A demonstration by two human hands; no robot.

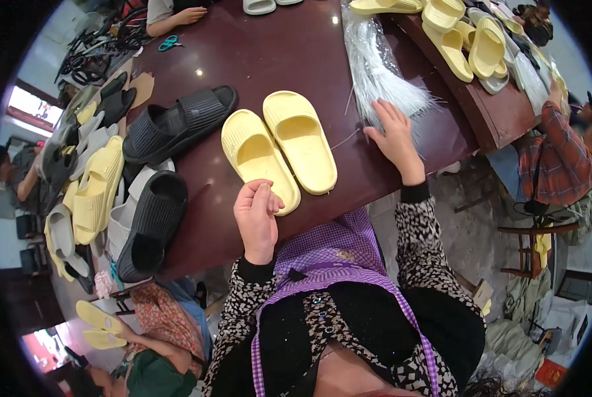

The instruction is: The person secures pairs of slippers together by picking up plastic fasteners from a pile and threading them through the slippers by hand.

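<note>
Yellow slides (279, 151) paired on tabletop (256, 46); left hand (257, 215) pinched shut at near heel, right hand (394, 135) spread on clear plastic ties (379, 69). Tagging step; next needs one tie pulled free.

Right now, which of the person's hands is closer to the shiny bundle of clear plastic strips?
Right. The right hand rests on the table touching the bundle of clear plastic strips at its frayed end. The left hand is farther off, at the yellow slippers.

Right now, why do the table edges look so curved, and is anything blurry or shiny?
Head view: the fisheye lens bends the dark table toward a black round rim; small lamp glints dot its polish near the yellow slippers; the left hand and right hand look sharp; the far window is blown out.
</note>
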